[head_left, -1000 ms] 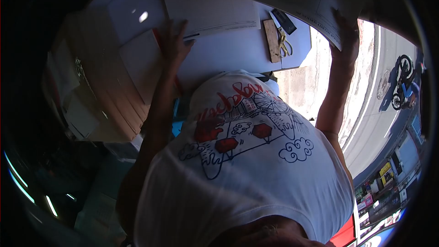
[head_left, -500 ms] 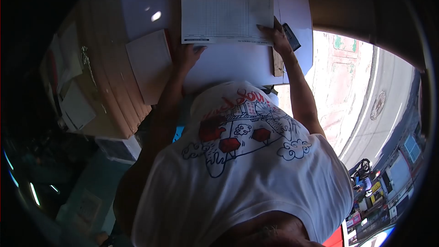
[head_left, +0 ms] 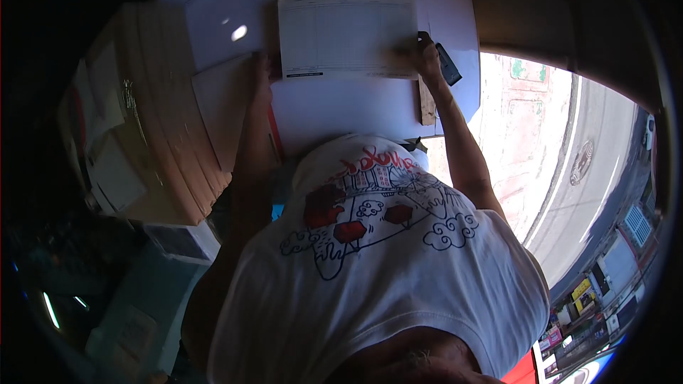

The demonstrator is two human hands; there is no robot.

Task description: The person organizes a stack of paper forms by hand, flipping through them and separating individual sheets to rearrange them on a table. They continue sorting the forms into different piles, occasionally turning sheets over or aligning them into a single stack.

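Note:
A printed form (head_left: 341, 35), a pale sheet with a ruled table and a dark strip along its lower edge, lies over the white tabletop in front of me. My right hand (head_left: 428, 62) is at the form's right edge, closed on it with the thumb blurred over the sheet. My left hand (head_left: 261, 75) is off the form, at the upper right edge of a flat pale pad or book (head_left: 226, 99) with a red edge. Shadow and blur hide the left fingers. A dark phone-like device (head_left: 448, 65) lies just right of my right hand.
A short wooden piece (head_left: 427, 105) lies below my right hand. On the left stands a large cardboard box (head_left: 167, 114) with papers on its side. The white table (head_left: 341, 110) ends at the right, where a sunlit street (head_left: 576, 163) shows beyond.
My left hand has let go of the form's lower left corner and moved left to the pad. The form has shifted slightly down and left in view, with my right hand still at its edge.

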